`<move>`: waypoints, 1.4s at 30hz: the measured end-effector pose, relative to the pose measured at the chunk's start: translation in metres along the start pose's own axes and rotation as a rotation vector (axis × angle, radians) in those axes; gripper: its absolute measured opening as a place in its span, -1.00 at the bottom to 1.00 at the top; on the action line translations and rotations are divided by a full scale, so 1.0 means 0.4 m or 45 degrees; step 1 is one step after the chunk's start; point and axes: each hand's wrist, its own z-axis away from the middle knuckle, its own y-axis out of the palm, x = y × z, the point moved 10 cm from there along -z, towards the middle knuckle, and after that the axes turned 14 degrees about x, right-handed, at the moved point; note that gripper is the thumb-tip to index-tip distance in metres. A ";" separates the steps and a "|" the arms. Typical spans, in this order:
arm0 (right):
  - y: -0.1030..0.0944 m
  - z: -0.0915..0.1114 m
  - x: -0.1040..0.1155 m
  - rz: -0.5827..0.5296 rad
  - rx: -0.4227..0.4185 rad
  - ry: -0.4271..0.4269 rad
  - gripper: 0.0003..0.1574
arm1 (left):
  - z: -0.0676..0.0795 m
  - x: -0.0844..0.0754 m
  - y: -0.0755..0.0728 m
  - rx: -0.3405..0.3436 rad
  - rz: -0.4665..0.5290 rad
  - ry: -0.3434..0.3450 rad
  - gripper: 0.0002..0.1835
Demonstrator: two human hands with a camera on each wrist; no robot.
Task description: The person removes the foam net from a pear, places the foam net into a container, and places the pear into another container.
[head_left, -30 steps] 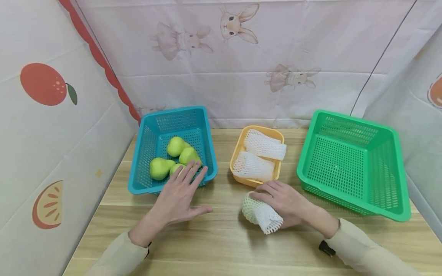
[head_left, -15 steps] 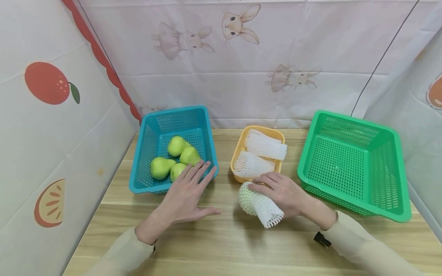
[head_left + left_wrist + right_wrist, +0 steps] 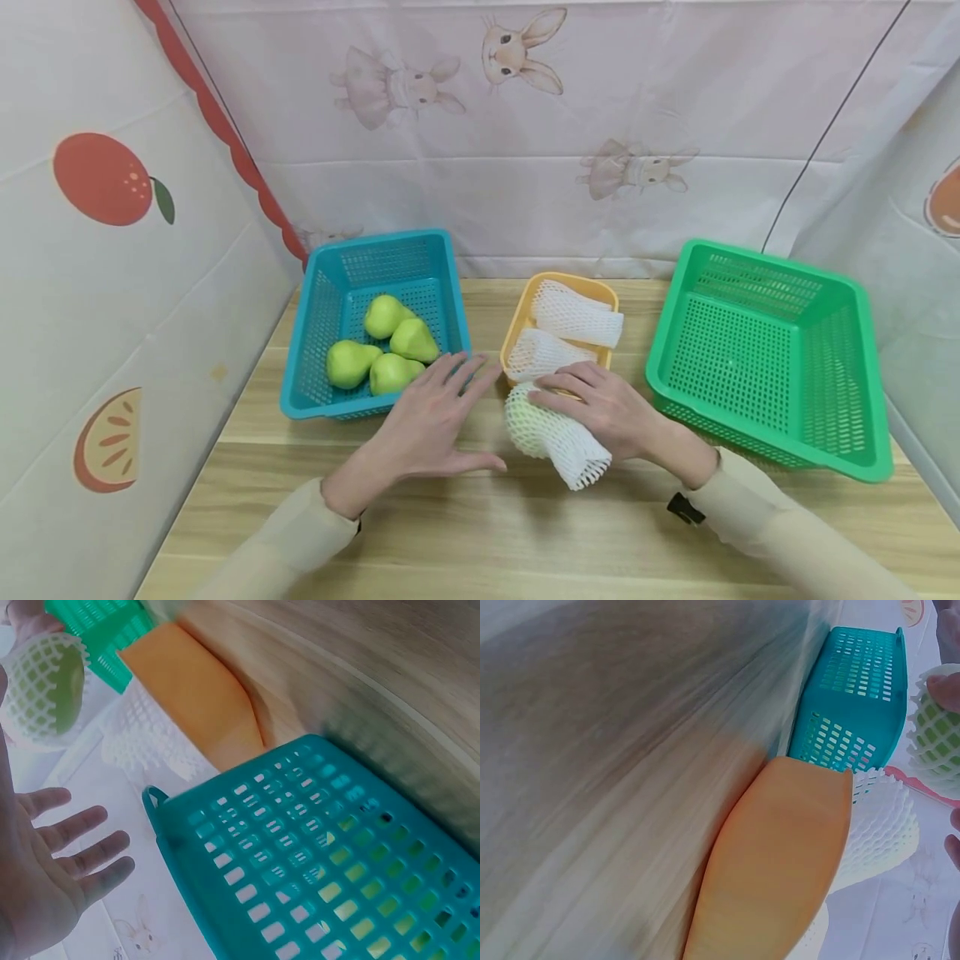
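My right hand (image 3: 611,410) grips a green pear (image 3: 69,690) sleeved in a white foam net (image 3: 573,450), above the table in front of the small orange tray (image 3: 517,333). The sleeve's loose end hangs toward me, and in the left wrist view bare green skin shows at one end of the pear. To the left, my left hand (image 3: 431,421) is spread with straight fingers and holds nothing. Its fingertips overlap the near right corner of the blue basket (image 3: 300,350) in the head view. Several bare green pears (image 3: 393,373) lie in that basket.
Two white foam nets (image 3: 573,315) lie in the orange tray, one reaching over its rim. A green basket (image 3: 757,367) with nothing in it stands at the right. Printed cloth (image 3: 525,208) closes off the back and sides of the wooden table (image 3: 480,542).
My right hand has brought the netted pear a little left and farther from me. My left hand has moved right, toward the pear, uncovering more of the nearest pear in the blue basket.
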 end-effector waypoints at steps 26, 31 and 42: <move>0.004 -0.015 0.011 -0.010 -0.100 -0.044 -0.51 | -0.051 -0.066 0.002 -0.041 -0.074 0.131 0.25; 0.007 -0.016 0.012 -0.016 -0.098 -0.038 -0.43 | -0.052 -0.071 0.001 -0.055 -0.094 0.133 0.25; 0.005 -0.013 0.016 0.007 -0.125 -0.023 -0.51 | -0.046 -0.089 -0.021 -0.216 -0.117 0.182 0.10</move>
